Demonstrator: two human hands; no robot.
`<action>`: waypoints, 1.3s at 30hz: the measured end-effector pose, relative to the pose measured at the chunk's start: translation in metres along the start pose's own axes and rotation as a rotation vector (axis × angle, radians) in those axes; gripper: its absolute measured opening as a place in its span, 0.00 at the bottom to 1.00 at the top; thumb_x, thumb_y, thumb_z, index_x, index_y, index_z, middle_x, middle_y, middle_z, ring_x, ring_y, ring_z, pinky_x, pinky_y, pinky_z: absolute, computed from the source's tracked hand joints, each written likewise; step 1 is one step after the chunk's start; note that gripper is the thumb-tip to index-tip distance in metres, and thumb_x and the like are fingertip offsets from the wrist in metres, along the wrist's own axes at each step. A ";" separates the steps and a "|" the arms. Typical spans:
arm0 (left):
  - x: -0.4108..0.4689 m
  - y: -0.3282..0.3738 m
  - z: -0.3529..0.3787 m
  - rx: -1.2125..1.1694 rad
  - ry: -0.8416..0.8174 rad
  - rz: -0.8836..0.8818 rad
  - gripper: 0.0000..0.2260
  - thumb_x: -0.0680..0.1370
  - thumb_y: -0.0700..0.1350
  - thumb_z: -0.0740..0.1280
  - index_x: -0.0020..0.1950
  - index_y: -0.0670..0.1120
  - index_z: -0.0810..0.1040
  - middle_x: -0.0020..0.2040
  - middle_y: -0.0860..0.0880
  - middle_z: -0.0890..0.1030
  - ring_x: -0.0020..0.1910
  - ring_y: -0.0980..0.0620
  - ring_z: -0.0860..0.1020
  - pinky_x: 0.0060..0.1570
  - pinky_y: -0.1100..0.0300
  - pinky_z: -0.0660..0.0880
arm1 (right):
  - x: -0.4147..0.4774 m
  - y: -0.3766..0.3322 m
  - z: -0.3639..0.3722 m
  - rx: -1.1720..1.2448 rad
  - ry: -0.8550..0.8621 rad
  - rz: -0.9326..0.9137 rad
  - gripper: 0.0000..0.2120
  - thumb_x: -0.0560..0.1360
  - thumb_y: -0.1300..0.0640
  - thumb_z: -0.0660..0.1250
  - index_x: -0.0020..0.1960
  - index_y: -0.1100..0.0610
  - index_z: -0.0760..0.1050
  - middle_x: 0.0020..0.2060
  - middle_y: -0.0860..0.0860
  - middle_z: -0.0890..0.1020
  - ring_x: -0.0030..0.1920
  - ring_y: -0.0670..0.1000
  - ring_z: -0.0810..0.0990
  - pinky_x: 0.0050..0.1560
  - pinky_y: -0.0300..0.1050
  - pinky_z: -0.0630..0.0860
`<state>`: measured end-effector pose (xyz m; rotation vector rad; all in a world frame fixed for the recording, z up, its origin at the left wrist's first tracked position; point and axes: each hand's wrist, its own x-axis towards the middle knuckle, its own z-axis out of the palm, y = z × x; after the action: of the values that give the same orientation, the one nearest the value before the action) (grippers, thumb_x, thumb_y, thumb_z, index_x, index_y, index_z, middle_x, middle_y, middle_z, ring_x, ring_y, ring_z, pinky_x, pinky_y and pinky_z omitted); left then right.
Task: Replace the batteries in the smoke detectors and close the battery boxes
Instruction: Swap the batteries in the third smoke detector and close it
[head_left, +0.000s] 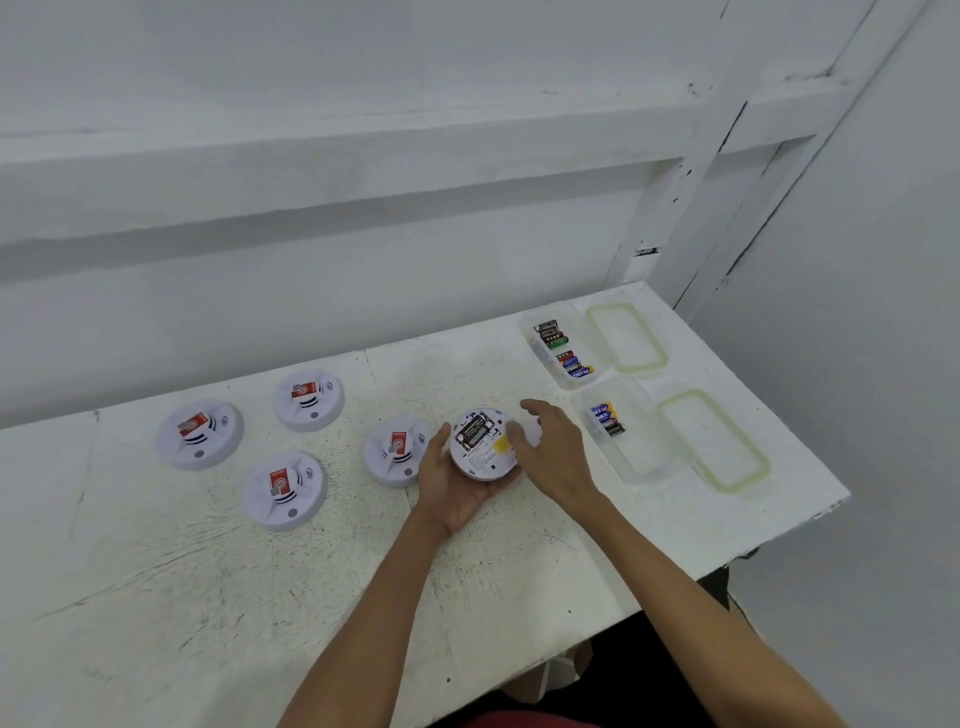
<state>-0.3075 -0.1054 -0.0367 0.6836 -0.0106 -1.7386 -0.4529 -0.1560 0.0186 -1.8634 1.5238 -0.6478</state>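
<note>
Holding: the left hand is cradling an upturned smoke detector from its 7 o'clock side, palm under it, thumb up along the 9 o'clock rim, fingers wrapping the near rim.
Compartment: the battery bay is lying open at the detector's 11 o'clock, with dark cells showing inside.
Right hand: it is hovering at the detector's 3 o'clock, fingers loosely spread and clamping nothing, the thumb tip touching the rim beside a yellow sticker.
Other detectors: four are sitting face up toward 9 o'clock, the nearest one just beside the left thumb, the rest well apart.
Boxes: two clear tubs are sitting at 2 o'clock, the far tub and the near tub, both holding batteries; their green-rimmed lids are lying just beside them.
Surface: a scuffed white table is carrying everything.
Room: white painted walls are closing in behind and to the right.
</note>
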 end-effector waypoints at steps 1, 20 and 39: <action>0.000 0.001 -0.002 0.028 0.023 -0.005 0.26 0.80 0.59 0.57 0.67 0.42 0.80 0.67 0.36 0.79 0.63 0.37 0.79 0.63 0.38 0.75 | 0.001 -0.003 0.001 0.012 -0.035 -0.015 0.23 0.79 0.49 0.66 0.72 0.53 0.71 0.66 0.51 0.76 0.65 0.51 0.74 0.63 0.42 0.69; 0.004 -0.010 0.004 0.352 0.079 0.225 0.22 0.85 0.48 0.63 0.77 0.40 0.68 0.71 0.37 0.77 0.71 0.37 0.75 0.69 0.43 0.74 | -0.016 -0.006 -0.011 0.124 -0.147 -0.056 0.19 0.76 0.50 0.69 0.59 0.48 0.61 0.32 0.52 0.84 0.30 0.48 0.84 0.30 0.41 0.78; 0.000 -0.009 0.004 0.399 0.045 0.164 0.18 0.82 0.34 0.62 0.70 0.48 0.73 0.64 0.40 0.81 0.56 0.43 0.83 0.48 0.46 0.84 | -0.015 0.010 -0.013 -0.296 -0.180 -0.202 0.12 0.78 0.51 0.62 0.60 0.48 0.67 0.34 0.50 0.76 0.33 0.52 0.73 0.28 0.43 0.65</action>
<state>-0.3174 -0.1042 -0.0369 0.9841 -0.3812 -1.5757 -0.4722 -0.1452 0.0201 -2.2538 1.3836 -0.3423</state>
